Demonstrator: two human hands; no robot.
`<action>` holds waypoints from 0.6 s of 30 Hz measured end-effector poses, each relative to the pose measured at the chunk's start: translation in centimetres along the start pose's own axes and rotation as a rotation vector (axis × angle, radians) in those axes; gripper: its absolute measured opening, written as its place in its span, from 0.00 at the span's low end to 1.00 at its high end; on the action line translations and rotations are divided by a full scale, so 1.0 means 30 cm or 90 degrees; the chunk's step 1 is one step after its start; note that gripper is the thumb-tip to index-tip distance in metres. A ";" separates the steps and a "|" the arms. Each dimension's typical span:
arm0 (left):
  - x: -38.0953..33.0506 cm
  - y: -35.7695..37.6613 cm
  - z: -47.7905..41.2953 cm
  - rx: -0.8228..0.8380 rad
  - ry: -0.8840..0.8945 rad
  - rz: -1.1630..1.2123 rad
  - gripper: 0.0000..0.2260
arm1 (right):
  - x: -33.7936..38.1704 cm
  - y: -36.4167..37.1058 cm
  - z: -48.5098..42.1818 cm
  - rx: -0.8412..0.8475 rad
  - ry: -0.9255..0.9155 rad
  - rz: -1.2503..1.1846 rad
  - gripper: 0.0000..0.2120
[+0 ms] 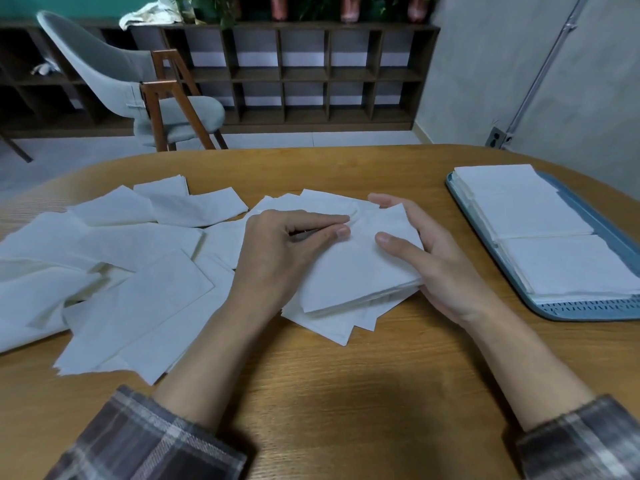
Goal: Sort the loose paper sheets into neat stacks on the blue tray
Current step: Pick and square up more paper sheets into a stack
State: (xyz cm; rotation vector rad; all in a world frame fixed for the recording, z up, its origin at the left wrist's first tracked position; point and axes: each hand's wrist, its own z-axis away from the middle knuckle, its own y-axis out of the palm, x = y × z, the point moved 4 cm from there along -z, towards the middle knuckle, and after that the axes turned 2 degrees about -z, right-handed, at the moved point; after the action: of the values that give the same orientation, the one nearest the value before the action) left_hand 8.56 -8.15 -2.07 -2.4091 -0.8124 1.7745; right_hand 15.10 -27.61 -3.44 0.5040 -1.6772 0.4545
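Gathering step. The left hand (pixel 287 251) pinches the top of a small bundle (pixel 353 271) at mid-table (pixel 346 382); the right hand (pixel 436 261) cups its right edge, thumb on top. Loose sheets (pixel 145 271) lie left; the tray (pixel 585 314), right, holds two stacks (pixel 526 206). Next, probably: square the edges, then carry it across.

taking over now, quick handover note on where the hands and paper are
Left hand: lies on the left side of the bundle of sheets, forefinger and thumb on top; a firm grip is not clear.
Right hand: grips the bundle's right edge, thumb on top.
Bundle: mid-table, over a few fanned sheets.
Done: two neat stacks lie on the blue tray, at the right.
Left: square up the bundle, move it to the tray, then gather the loose sheets spread across the left of the table.
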 end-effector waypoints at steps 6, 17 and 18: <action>0.005 0.009 0.002 -0.001 0.016 -0.012 0.06 | 0.008 0.010 0.004 0.007 -0.015 0.028 0.24; 0.013 0.005 0.001 -0.096 0.035 -0.154 0.09 | 0.011 -0.019 -0.003 -0.066 -0.058 0.007 0.28; 0.009 0.008 0.001 -0.076 0.005 -0.134 0.10 | 0.013 -0.026 -0.004 -0.073 -0.062 -0.034 0.29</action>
State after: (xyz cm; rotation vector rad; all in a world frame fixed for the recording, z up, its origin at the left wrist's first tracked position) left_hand 8.68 -8.24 -2.40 -2.2957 -1.1549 1.6814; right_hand 15.58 -28.20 -3.03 0.4917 -1.7685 0.2971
